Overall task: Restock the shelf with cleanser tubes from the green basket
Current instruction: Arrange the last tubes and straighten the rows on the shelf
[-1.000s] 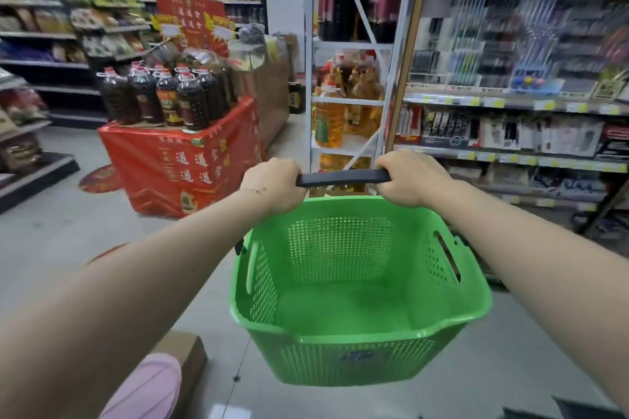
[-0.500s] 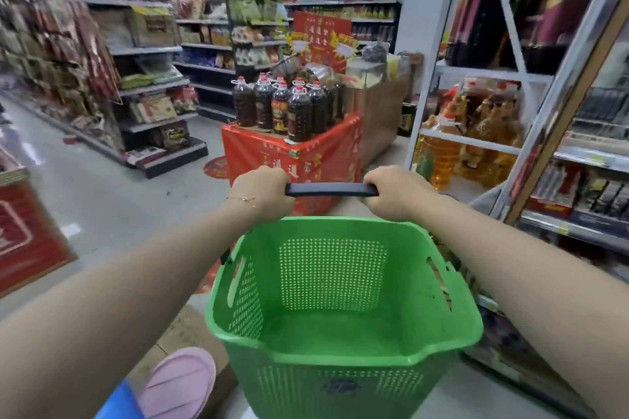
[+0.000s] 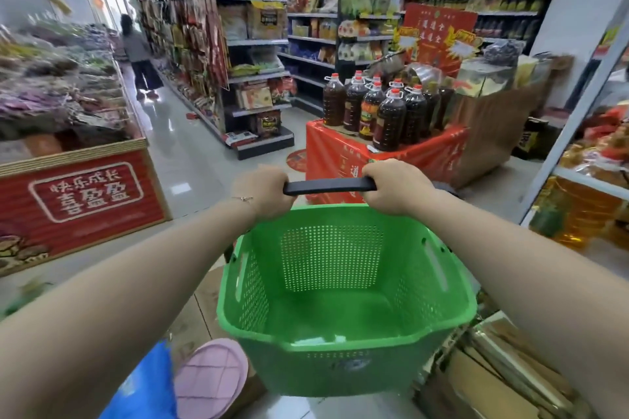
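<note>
A green perforated plastic basket [image 3: 343, 345] hangs in front of me, and its inside shows only bare green plastic. Its black handle [image 3: 329, 186] runs across the top. My left hand [image 3: 263, 192] grips the handle's left end and my right hand [image 3: 396, 185] grips its right end, both with fingers curled round it. No cleanser tubes are in view.
A red-draped display table [image 3: 340, 156] with several dark oil bottles [image 3: 388, 119] stands just ahead. A red bin of goods [image 3: 81, 194] is at left, shelving [image 3: 252, 78] lines the aisle, and a person [image 3: 139, 54] stands far down it. Flattened cardboard [image 3: 493, 378] lies at lower right; oil bottle shelves [image 3: 585, 201] stand right.
The view has swung left, away from the stationery shelves towards the open aisle and the red bin. Both hands keep their grip on the basket handle.
</note>
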### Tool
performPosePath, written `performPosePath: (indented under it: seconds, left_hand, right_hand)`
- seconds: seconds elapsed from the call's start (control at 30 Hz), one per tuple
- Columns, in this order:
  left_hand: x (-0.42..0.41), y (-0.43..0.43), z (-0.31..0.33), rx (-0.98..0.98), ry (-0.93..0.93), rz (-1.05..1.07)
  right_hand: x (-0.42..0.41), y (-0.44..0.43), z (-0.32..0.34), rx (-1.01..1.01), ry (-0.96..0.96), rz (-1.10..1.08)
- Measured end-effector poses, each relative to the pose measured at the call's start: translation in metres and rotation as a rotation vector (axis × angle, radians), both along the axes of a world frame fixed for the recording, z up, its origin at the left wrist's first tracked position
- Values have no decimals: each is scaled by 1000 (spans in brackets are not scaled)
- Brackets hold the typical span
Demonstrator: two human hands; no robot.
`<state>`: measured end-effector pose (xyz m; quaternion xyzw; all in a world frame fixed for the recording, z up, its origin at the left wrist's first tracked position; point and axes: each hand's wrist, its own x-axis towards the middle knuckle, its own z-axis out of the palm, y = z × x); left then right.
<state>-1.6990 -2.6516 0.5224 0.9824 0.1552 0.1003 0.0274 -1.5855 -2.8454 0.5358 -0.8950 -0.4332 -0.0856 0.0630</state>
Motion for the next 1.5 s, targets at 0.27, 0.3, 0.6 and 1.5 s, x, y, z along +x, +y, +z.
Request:
performPosePath:
  seconds: [0.27,0.3,0.6,1.5]
  left_hand:
    - [80,74,-5,0,10,122]
    - [90,83,-5,4,14,127]
    - [180,138,-14,45,47,155]
    - [480,350,-56,-62,-13,353]
  right_hand:
    - [95,87,-5,-27,81,97]
    - [106,96,-5,-27,89,104]
    - [205,156,-20,-33,87,157]
    - [540,402,-53,-52,123,351]
